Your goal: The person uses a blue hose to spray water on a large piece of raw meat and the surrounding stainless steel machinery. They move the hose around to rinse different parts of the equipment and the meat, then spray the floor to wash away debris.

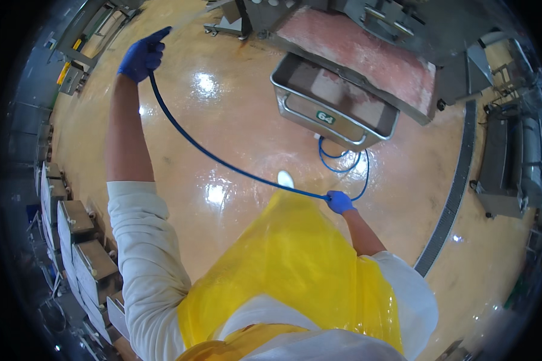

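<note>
My left hand (141, 56), in a blue glove, reaches far out at the upper left. It is closed around the end of a blue hose (198, 146), index finger stretched forward. Pale spray (189, 21) leaves that end towards the upper right; any nozzle is hidden by the glove. The hose sags in a curve across my front. Near my yellow apron (298, 239), my right hand (341, 202), also gloved in blue, grips the hose further along. Past it, the hose loops in coils (341, 169) on the wet floor beside a metal tub.
The metal tub (307, 113) bears a green number plate. Behind it, a steel machine (415, 27) has a tray of pinkish, wet material (357, 49). A grated floor drain (447, 212) curves along the right, near a wheeled steel unit (501, 167). Several metal carts (95, 261) line the left.
</note>
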`<act>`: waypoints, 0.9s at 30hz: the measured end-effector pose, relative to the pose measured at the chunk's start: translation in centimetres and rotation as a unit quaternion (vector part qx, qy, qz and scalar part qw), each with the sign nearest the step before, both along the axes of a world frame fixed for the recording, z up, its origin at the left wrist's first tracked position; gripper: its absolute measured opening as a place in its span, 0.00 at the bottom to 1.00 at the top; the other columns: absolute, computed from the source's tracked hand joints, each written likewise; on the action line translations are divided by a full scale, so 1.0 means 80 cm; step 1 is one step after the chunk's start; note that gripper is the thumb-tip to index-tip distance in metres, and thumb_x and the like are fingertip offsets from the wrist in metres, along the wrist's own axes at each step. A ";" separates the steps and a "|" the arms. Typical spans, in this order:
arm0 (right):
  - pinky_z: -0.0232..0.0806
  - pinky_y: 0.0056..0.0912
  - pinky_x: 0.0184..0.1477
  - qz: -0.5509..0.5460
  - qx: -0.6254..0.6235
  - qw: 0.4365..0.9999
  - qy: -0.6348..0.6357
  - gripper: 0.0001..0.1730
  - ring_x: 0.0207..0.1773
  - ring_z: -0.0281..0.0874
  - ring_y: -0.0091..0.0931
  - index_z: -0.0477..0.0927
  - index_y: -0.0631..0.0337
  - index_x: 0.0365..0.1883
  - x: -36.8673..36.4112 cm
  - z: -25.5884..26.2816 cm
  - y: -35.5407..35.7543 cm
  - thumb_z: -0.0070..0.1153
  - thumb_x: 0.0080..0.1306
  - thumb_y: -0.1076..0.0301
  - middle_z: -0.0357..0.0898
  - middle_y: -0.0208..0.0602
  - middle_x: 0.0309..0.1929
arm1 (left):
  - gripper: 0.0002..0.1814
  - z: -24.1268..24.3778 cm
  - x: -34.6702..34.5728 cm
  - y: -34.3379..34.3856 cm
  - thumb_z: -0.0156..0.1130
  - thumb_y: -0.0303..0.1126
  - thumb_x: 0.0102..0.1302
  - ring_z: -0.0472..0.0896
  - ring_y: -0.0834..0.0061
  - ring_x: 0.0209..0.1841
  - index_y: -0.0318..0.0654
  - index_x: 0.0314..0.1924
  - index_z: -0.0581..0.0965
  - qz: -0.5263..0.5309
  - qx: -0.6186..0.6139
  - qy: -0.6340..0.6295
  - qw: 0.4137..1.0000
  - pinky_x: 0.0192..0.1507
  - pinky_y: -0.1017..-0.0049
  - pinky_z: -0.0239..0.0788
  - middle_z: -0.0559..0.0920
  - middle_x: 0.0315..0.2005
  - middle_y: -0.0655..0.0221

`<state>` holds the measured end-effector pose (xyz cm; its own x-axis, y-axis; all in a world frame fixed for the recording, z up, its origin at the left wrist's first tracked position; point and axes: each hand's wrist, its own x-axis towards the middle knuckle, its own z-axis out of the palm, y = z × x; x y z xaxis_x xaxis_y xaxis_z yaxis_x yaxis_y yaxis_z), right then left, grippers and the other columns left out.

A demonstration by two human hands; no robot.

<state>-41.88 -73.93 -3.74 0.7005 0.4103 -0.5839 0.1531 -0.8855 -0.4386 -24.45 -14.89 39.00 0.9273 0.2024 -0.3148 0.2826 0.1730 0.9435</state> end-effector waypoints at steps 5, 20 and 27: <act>0.72 0.49 0.48 0.063 -0.005 0.998 0.016 0.18 0.49 0.81 0.43 0.82 0.52 0.38 0.089 -0.012 0.074 0.52 0.68 0.48 0.83 0.44 0.44 | 0.21 0.002 0.055 -0.019 0.48 0.36 0.76 0.54 0.91 0.17 0.49 0.67 0.73 -0.026 0.148 -0.021 0.988 0.17 0.86 0.42 0.60 0.19 0.85; 0.72 0.47 0.47 -0.043 -0.009 0.996 0.073 0.19 0.46 0.81 0.45 0.81 0.54 0.37 0.162 -0.026 0.168 0.56 0.66 0.47 0.83 0.46 0.40 | 0.20 -0.112 0.256 0.133 0.58 0.40 0.73 0.79 0.82 0.49 0.39 0.60 0.79 -0.028 0.480 -0.165 0.861 0.55 0.76 0.68 0.85 0.51 0.64; 0.71 0.51 0.42 -0.187 -0.008 0.969 -0.163 0.05 0.40 0.80 0.45 0.80 0.52 0.37 0.143 -0.004 0.181 0.57 0.62 0.67 0.81 0.45 0.37 | 0.25 -0.281 0.125 0.586 0.61 0.51 0.66 0.72 0.67 0.22 0.30 0.33 0.83 0.100 0.653 0.002 0.751 0.32 0.60 0.65 0.83 0.22 0.57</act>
